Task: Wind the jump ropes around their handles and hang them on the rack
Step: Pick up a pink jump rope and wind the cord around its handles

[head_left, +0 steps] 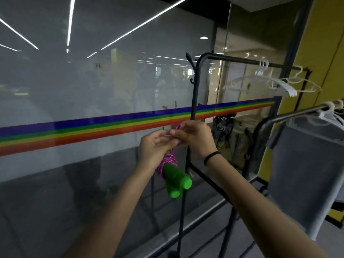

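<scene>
Both hands are raised in front of a black rack (193, 101) that stands against a glass wall (93, 81) crossed by a rainbow stripe (93, 125). The left hand (156, 148) and the right hand (193, 136) meet at the middle of the scene, fingertips touching, each with a narrow grip pinched on the upper end of a pink rope (168, 161). A short loop of that rope sticks up just above the right fingers, close beside the rack's upright post. Below the left palm the rope is wound in tight coils around two green handles (176, 181), which hang side by side, tilted down toward the near right. A dark band (211, 158) circles the right wrist. Farther right, white hangers (264, 79) hang from the rack's top bar.
</scene>
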`<state>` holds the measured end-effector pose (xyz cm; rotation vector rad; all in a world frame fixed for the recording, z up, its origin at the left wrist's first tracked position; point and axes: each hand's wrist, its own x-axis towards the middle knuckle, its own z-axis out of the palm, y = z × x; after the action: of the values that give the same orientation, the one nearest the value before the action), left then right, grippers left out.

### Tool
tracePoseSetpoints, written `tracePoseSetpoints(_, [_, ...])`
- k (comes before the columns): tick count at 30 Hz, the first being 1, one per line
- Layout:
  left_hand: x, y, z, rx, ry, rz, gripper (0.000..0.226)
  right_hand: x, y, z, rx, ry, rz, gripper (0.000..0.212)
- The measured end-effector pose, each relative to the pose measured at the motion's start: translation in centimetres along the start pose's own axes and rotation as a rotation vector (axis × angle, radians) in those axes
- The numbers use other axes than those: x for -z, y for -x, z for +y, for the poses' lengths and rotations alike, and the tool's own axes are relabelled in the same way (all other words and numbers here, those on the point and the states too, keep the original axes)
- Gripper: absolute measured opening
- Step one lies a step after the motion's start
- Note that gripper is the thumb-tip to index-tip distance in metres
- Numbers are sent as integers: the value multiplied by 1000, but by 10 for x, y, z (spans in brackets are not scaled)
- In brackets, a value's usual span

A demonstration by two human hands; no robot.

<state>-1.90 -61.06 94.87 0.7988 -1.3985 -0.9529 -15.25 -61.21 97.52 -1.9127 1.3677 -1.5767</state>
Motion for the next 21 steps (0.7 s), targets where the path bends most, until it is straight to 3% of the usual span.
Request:
tracePoseSetpoints(9, [-4, -178, -18, -52, 59, -72, 3, -7, -138, 26, -93, 161, 250, 9])
tracePoseSetpoints(14, [-32, -260, -24, -37, 100, -95, 16, 11, -195, 43, -173, 174, 397, 12])
tracePoseSetpoints(21, [-72, -334, -24, -107, 85, -123, 14, 28, -259, 57, -147, 201, 513, 7])
